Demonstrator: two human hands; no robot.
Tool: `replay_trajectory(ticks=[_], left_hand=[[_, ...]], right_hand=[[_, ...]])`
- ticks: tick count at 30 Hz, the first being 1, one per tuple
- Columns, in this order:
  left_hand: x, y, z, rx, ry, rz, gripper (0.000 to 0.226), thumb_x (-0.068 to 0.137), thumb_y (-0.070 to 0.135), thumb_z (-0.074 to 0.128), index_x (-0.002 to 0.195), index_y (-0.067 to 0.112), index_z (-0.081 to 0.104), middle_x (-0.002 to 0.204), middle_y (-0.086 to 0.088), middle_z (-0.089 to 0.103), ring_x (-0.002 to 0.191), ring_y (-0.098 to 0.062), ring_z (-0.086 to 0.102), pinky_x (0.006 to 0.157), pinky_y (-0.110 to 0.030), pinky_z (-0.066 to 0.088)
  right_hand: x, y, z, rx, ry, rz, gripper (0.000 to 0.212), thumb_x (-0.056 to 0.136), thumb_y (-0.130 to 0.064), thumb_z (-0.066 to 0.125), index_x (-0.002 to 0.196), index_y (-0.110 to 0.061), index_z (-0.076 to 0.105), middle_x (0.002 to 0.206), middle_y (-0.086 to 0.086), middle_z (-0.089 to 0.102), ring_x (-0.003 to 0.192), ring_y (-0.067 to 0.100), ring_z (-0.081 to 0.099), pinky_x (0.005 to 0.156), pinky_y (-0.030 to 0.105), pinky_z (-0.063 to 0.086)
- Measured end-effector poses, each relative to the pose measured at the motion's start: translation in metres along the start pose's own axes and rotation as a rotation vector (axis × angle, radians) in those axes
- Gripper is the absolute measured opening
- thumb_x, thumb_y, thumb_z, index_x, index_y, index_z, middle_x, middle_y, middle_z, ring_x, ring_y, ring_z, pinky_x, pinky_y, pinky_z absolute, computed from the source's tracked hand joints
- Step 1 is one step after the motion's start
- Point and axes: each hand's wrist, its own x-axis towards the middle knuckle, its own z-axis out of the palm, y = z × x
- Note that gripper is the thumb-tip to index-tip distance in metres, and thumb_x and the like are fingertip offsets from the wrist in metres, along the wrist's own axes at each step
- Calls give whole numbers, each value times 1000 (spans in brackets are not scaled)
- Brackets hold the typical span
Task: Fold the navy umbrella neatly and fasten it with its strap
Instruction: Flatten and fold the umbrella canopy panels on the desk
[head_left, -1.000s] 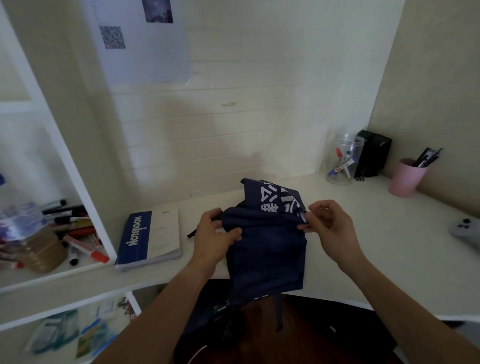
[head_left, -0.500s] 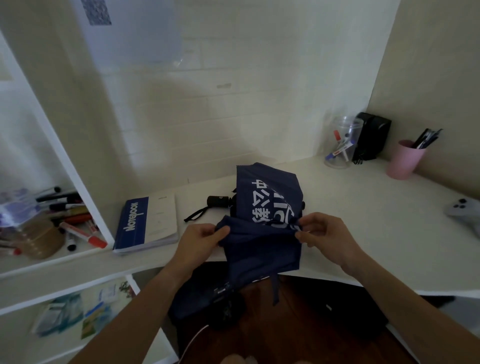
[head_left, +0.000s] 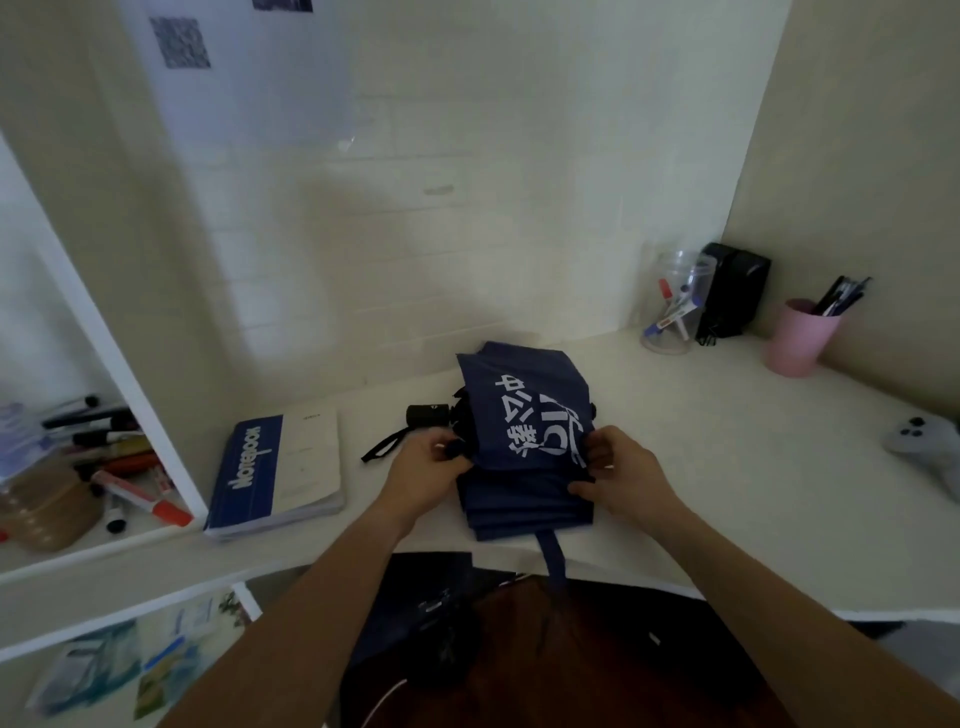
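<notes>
The navy umbrella (head_left: 524, 447) is being kept flat on the white desk (head_left: 727, 467) near its front edge, canopy layered in folds. Its strap (head_left: 551, 564) is hanging over that edge. The folds are being pinched by the left hand (head_left: 426, 475) and the right hand (head_left: 621, 480). A notebook (head_left: 275, 475) is lying to the left.

Two bare forearms reach in from the bottom edge, uncovered from elbow to wrist, with no sleeve, cuff, watch or band showing on either. The left hand (head_left: 423, 475) and the right hand (head_left: 626, 480) are ungloved; no ring can be made out on the fingers, which are partly blurred.
</notes>
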Motion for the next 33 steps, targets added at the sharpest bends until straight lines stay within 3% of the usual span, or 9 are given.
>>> replay_trajectory(ticks=[3,5,9,12,18,23,27,30,33], left_hand=[[3,2,-5,-41,-58,46,21,86,2,76,93,21,69,99,-5,73,92,-12,67,89,-29,56],[1,-4,-11,-11,-88,69,18,87,1,75,98,15,71,100,-2,74,90,-5,68,82,-19,53],[-1,-17,-20,293,-29,102,10,92,15,70,100,19,74,102,6,76,95,-9,71,78,-19,48],[-7,-12,-18,479,108,178,42,84,13,70,124,23,65,118,6,60,96,-14,61,73,-16,42],[-14,30,5,444,123,127,73,68,82,68,123,33,64,118,12,55,105,-9,58,90,-36,54],[-10,29,-2,237,184,162,25,81,42,83,92,21,73,98,11,72,84,0,65,76,-22,52],[-16,15,-8,217,220,326,23,86,41,76,75,20,76,92,13,73,77,1,63,68,-11,45],[-23,13,-9,35,150,265,29,86,45,72,82,16,76,81,7,75,75,-5,68,72,-26,53],[-31,18,-7,-53,-16,140,33,77,41,82,98,17,72,83,4,79,76,-9,75,69,-23,59]], right_hand=[[8,5,0,45,27,5,55,71,-18,88,117,-15,57,97,-6,63,88,13,63,83,23,54],[9,7,2,72,67,-13,41,75,-22,85,108,-19,61,93,-9,65,84,6,63,73,10,50],[5,9,1,111,118,-56,12,85,-25,77,93,-22,68,88,-12,70,82,-2,64,66,7,45],[1,11,-3,181,123,-70,5,86,-25,76,87,-24,71,86,-10,72,78,5,67,68,16,46],[-6,7,-13,272,81,-99,6,84,-23,79,87,-20,75,70,-11,73,59,9,66,58,16,50],[-10,2,-22,341,21,-67,13,81,-22,81,87,-14,73,67,2,74,58,14,68,53,25,50],[-11,1,-27,319,12,-48,19,77,-28,85,82,-16,72,64,-3,73,59,12,68,54,15,47],[-11,-1,-27,307,-11,-39,22,74,-30,86,82,-15,72,66,-3,73,61,13,69,58,17,48],[-12,-3,-27,304,-61,-21,26,73,-29,88,87,-15,71,78,-3,75,63,14,69,58,18,48]])
